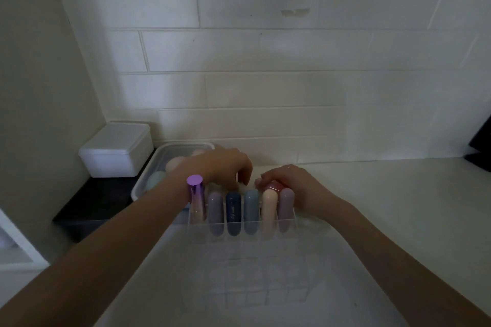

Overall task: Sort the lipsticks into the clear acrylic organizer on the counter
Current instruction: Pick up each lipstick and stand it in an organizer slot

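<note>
The clear acrylic organizer (247, 268) stands on the white counter in front of me. Its far row holds several upright lipsticks: a metallic purple-capped one (196, 194), a lilac one (215, 211), a navy one (233, 211), a blue one (251, 210), a cream one (269, 211) and another lilac one (286, 208). My right hand (295, 186) is curled around a pink-red lipstick (273, 186) just behind that row. My left hand (225, 166) hovers above the row, fingers bent downward, with nothing visible in it.
A clear tray (170, 151) with several pastel lipsticks sits behind my left arm. A white lidded box (117, 151) stands at the back left on a dark ledge. A tiled wall rises behind the counter, and a dark object (481, 146) is at the right edge.
</note>
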`<state>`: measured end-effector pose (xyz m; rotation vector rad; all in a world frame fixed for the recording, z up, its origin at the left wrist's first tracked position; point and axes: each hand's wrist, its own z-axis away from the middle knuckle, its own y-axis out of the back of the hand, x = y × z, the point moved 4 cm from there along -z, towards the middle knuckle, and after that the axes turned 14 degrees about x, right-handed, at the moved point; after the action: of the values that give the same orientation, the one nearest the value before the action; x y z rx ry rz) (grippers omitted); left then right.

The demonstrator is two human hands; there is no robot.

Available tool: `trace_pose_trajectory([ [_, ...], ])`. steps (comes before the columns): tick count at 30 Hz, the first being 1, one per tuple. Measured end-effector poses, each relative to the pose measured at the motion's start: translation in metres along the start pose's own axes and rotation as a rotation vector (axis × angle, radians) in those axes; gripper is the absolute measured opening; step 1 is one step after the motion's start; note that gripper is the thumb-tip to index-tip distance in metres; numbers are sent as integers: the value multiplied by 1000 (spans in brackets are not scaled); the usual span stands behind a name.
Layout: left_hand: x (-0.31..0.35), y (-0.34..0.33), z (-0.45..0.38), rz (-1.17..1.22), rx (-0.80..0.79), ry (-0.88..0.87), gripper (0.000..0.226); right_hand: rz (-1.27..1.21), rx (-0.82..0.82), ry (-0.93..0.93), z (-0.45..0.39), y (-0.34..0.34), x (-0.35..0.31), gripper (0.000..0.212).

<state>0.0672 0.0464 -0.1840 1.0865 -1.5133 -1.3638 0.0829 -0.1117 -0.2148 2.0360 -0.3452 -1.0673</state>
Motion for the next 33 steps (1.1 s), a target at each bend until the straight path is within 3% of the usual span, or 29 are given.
trace_pose_trajectory([
  [3,-1,-5,-4,-6,21,1,21,-4,-53,3,-1,-4,1,27],
  [6,-4,0,-4,74,81,8,24,-40,57,-10,-3,-3,1,20],
  [9,-9,21,3,225,206,43,23,-284,144,-77,-4,11,-4,16],
  [15,-8,68,28,605,497,162,22,-529,245,-86,-9,47,-33,17],
  [21,21,108,59,725,710,135,26,-849,412,-123,-1,67,-65,12],
  [26,13,113,95,977,729,229,29,-927,454,-60,24,74,-85,19],
  [33,8,102,136,1190,755,218,23,-822,328,-35,56,66,-110,23],
])
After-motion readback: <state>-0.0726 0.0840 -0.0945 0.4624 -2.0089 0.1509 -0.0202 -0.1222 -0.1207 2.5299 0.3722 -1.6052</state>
